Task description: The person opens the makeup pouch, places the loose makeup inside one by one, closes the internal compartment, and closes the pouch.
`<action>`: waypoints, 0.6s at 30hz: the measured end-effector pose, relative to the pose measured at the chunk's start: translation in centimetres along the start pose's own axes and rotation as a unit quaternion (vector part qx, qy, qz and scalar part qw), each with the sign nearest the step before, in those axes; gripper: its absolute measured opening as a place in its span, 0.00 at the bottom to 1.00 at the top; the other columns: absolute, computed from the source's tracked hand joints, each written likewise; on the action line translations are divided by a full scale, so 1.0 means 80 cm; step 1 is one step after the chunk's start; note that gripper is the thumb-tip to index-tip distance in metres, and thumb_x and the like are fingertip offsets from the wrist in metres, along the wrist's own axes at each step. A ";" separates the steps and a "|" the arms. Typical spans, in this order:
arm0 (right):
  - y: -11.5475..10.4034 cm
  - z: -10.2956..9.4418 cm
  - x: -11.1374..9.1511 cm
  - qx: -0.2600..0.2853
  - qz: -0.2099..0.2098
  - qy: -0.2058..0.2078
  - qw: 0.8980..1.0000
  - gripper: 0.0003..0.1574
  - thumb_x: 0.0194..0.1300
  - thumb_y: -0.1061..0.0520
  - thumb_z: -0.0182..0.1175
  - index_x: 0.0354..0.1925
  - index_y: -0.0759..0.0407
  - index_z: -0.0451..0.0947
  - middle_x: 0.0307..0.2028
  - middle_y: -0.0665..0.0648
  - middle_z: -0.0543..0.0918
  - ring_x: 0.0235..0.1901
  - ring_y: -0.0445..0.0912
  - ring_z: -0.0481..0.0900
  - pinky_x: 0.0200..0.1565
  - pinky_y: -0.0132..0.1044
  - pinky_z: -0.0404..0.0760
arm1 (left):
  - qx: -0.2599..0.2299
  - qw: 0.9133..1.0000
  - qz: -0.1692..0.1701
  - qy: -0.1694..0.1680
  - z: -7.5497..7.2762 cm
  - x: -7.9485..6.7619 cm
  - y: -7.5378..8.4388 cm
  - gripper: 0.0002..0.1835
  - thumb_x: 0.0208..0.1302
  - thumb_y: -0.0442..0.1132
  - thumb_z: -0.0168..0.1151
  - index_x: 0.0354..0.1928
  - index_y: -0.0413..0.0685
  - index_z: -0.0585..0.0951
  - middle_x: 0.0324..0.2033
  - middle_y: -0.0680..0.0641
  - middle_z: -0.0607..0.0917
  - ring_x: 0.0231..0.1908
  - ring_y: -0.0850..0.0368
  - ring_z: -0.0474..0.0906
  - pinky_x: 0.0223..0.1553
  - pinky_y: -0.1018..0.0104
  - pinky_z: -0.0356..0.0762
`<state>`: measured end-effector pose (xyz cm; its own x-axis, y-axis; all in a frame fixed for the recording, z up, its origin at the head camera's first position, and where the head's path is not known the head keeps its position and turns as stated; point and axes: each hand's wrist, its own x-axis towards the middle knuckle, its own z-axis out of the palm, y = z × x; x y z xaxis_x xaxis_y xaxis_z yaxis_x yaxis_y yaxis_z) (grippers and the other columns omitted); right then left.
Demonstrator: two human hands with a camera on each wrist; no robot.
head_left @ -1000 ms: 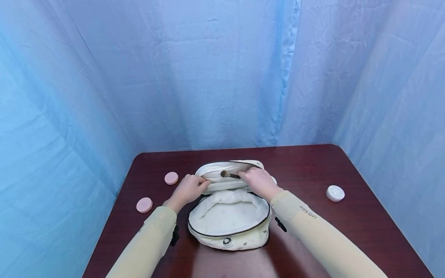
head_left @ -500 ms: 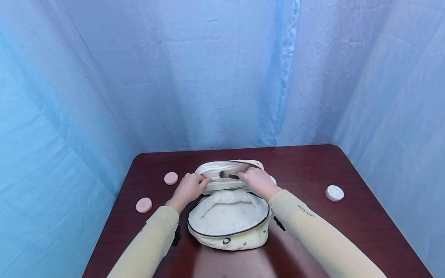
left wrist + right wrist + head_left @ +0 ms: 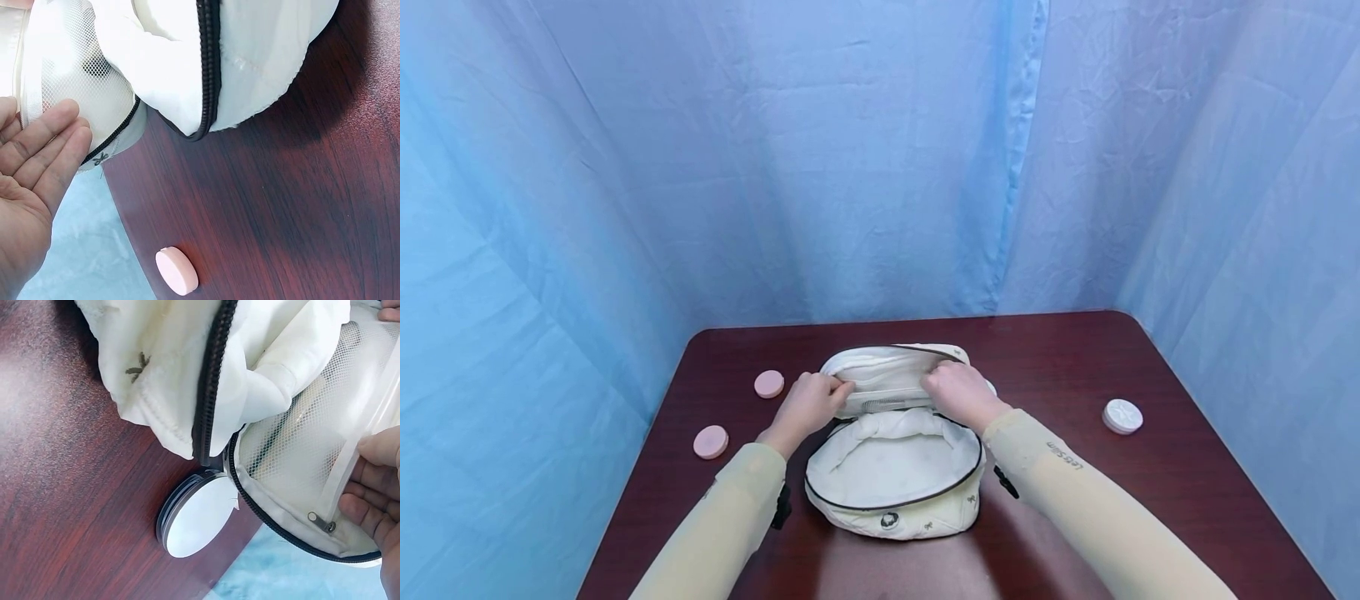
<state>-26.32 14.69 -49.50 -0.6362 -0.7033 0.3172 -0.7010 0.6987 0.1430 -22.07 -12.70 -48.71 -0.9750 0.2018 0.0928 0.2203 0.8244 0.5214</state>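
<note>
A white makeup bag point(image 3: 891, 518) stands unzipped, its lid point(image 3: 958, 352) folded back and lined with a mesh pocket point(image 3: 325, 434). At the pocket's left end my left hand point(image 3: 805, 407) pinches its edge band, fingers against the mesh in the left wrist view. My right hand point(image 3: 961, 393) pinches the band's right end between thumb and fingers, near a small zipper pull point(image 3: 322, 522). Through the mesh show the dark bristles of a makeup brush point(image 3: 95, 62) and, in the right wrist view, a slim dark handle point(image 3: 270, 447).
Two pink round compacts point(image 3: 769, 384) lie left of the bag on the dark red table point(image 3: 1060, 358). To the right sits a white round case point(image 3: 1122, 416). Beside the lid, a round black-edged item point(image 3: 200, 515) has a pale top. Blue curtains point(image 3: 880, 167) surround the table.
The makeup brush, earlier held by my right hand over the lid, has gone down behind the mesh, and that hand now grips the pocket's edge. My left hand has stayed in place.
</note>
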 end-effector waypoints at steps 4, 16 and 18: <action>0.003 -0.001 -0.004 0.019 0.006 0.005 1.000 0.22 0.60 0.71 0.61 0.18 0.49 0.71 0.19 0.51 0.78 0.26 0.48 0.81 0.24 0.44 0.79 | -0.002 1.000 0.001 0.000 0.000 0.000 -0.001 0.30 0.78 0.48 0.56 0.11 0.52 0.70 0.08 0.56 0.64 0.12 0.62 0.58 0.20 0.67 0.60; 0.012 -0.008 -0.014 0.073 0.008 0.008 0.997 0.24 0.63 0.70 0.62 0.21 0.47 0.65 0.19 0.45 0.69 0.24 0.40 0.68 0.24 0.35 0.67 | -0.023 1.000 -0.006 -0.010 -0.002 -0.004 -0.001 0.29 0.77 0.48 0.57 0.13 0.51 0.72 0.10 0.56 0.65 0.14 0.61 0.59 0.22 0.67 0.61; 0.015 -0.011 -0.016 0.093 0.008 0.012 0.996 0.22 0.65 0.69 0.62 0.22 0.49 0.68 0.19 0.45 0.69 0.23 0.41 0.65 0.25 0.35 0.65 | -0.028 1.000 -0.003 -0.013 -0.002 -0.004 -0.002 0.28 0.77 0.48 0.57 0.14 0.50 0.73 0.10 0.56 0.67 0.14 0.61 0.59 0.22 0.66 0.62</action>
<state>-26.06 16.51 -48.94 -0.6422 -0.6869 0.3402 -0.7391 0.6725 -0.0373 -21.81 -12.98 -48.70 -0.9753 0.2101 0.0680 0.2109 0.7950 0.5688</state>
